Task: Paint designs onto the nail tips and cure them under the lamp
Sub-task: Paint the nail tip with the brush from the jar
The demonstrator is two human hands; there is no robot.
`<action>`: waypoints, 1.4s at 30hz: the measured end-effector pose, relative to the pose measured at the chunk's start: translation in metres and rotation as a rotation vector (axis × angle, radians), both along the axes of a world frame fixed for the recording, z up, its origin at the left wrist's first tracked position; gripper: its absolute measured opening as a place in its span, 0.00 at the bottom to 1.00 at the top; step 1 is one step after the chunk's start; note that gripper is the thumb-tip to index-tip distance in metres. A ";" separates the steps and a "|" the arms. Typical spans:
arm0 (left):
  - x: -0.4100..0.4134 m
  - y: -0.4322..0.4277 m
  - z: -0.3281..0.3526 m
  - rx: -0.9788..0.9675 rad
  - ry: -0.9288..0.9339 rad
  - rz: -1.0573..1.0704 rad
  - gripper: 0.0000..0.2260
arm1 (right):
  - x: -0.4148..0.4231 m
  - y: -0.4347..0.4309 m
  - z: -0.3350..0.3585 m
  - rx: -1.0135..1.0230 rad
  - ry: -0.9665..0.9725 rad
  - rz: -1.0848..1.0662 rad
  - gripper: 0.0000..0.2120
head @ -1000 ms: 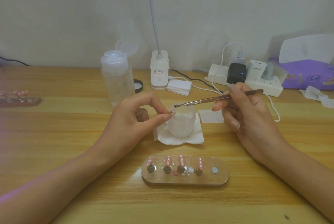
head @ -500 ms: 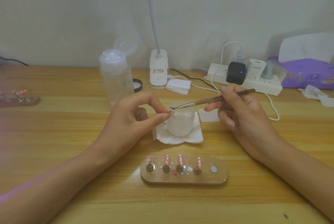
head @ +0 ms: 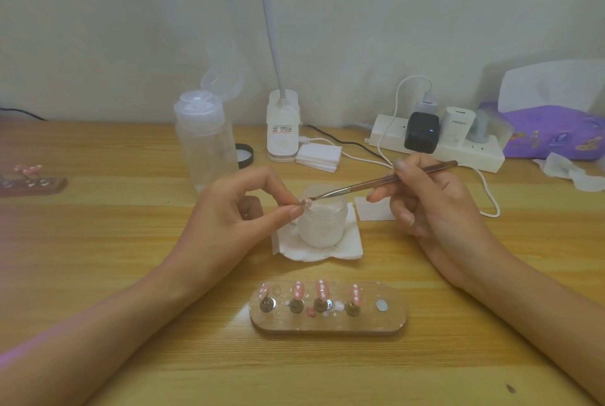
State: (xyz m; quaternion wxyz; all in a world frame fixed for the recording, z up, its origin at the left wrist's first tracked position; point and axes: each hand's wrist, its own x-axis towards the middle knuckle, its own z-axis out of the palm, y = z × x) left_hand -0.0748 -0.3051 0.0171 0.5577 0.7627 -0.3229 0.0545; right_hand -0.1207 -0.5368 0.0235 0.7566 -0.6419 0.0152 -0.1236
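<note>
The small pink nail tip (head: 305, 203) is being pinched in the fingers of the left hand (head: 229, 219), at the rim of the frosted white jar (head: 322, 225). The right hand (head: 438, 206) is gripping the slim brown brush (head: 376, 183), its bristles touching the tip.

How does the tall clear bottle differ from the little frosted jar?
The tall clear plastic bottle is see-through, with its flip lid open, standing on bare wood. The short frosted white jar is squat, cloudy, and sits on a white paper napkin. Both stand upright on the wooden table.
</note>
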 end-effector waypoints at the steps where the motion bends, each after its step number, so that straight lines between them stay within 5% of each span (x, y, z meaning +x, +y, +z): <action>1: 0.000 0.000 0.000 0.004 0.002 -0.002 0.06 | 0.000 0.000 0.000 0.006 -0.009 0.002 0.11; 42: 0.001 0.001 0.000 -0.015 0.148 0.001 0.08 | -0.002 0.000 -0.002 -0.057 -0.056 -0.049 0.13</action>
